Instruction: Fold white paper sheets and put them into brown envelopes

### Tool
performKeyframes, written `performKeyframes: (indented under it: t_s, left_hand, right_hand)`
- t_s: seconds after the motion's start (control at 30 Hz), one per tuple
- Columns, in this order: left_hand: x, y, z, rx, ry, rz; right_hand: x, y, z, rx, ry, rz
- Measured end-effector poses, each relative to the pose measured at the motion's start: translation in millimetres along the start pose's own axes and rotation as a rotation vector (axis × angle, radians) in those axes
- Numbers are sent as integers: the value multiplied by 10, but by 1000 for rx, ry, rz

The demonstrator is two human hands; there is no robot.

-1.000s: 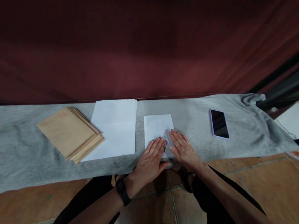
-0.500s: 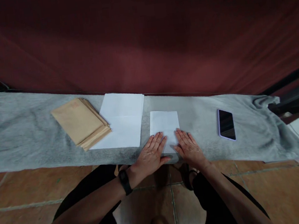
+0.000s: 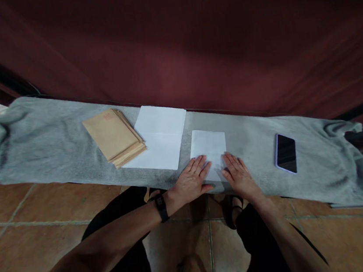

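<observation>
A small white sheet of paper [image 3: 207, 144], apparently folded, lies on the grey cloth in front of me. My left hand [image 3: 192, 180] rests flat on its left and lower part, fingers stretched out. On the right edge of the same paper lies my right hand [image 3: 239, 175], its fingers also extended and flat. To the left is a stack of larger white sheets [image 3: 164, 131] with a crease across the middle. A pile of brown envelopes [image 3: 111, 133] overlaps the lower left of that stack.
The grey cloth [image 3: 251, 140] covers a long narrow bench or table. A phone with a purple case [image 3: 285, 153] lies to the right. Behind hangs a dark red curtain or cloth panel [image 3: 173, 66]. Brown floor tiles [image 3: 44, 205] show below the front edge.
The camera view has turned slightly, so everything appears shifted to the right. Both hands stay flat on the folded paper, with no clear movement relative to it.
</observation>
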State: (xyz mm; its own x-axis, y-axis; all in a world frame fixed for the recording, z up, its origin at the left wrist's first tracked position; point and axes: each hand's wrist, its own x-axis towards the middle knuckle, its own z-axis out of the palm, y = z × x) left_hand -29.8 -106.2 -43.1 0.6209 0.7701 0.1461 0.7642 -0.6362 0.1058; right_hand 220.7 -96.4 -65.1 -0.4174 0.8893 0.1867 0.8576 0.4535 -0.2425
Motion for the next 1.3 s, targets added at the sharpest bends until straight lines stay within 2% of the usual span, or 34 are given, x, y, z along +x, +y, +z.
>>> performKeyframes:
  t_s: [0.17,0.3,0.67,0.93,1.13,1.3]
  left_hand:
    - [-3,-13,-38,-40,26,36]
    - [64,-60,-31,-114,49,9]
    - [551,-121,203,-78,18,-76]
    - [901,-144,232,-90,-7,5]
    - [1084,-236,204,-76,-14,-93]
    - [1083,-372,213,-32,24,-224]
  right_hand:
    - [81,-68,-3,13,-2,-35]
    - [94,-143,31,-33,-22,-32]
    - [152,-203,73,-70,0,17]
    - [157,-270,117,-69,38,37]
    - [160,-305,113,-92,66,54]
    - [151,-293,67,-74,53,49]
